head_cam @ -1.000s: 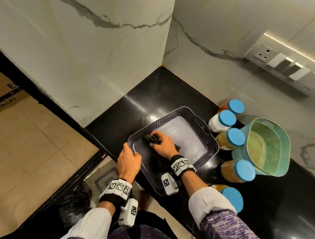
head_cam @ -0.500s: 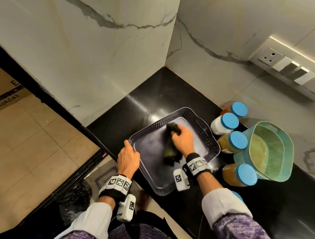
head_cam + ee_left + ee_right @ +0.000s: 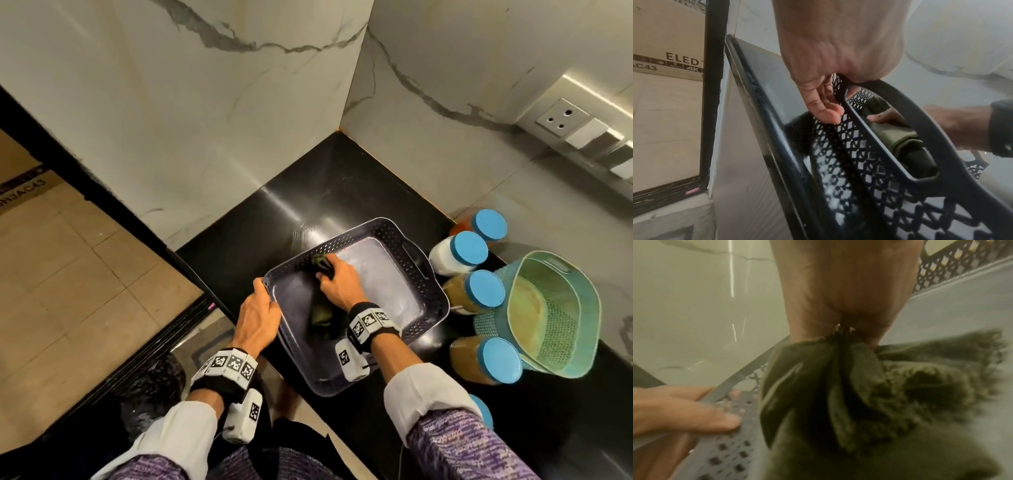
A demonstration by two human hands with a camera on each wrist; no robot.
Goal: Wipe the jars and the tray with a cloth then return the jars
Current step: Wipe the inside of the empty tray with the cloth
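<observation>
A dark grey perforated tray (image 3: pixel 428 291) lies on the black counter (image 3: pixel 329 192). My left hand (image 3: pixel 257 315) grips the tray's left rim (image 3: pixel 875 123), fingers curled round its edge (image 3: pixel 721 395). My right hand (image 3: pixel 337 282) holds a bunched dark green cloth (image 3: pixel 320 313) and presses it on the tray floor near the far left wall; the cloth (image 3: pixel 869 394) trails back under my wrist, and shows through the handle slot as well (image 3: pixel 894 136). Several blue-lidded jars (image 3: pixel 471 248) stand in a row right of the tray.
A teal perforated basket (image 3: pixel 555 315) stands right of the jars. Marble walls close the counter's far corner. A wall socket and switches (image 3: pixel 561 118) sit at the upper right. The counter's left edge drops to a tiled floor (image 3: pixel 68 274) with a cardboard box (image 3: pixel 668 43).
My right hand swept the cloth from the tray's left part toward its middle, then back toward the far left wall. My left hand stayed gripping the rim.
</observation>
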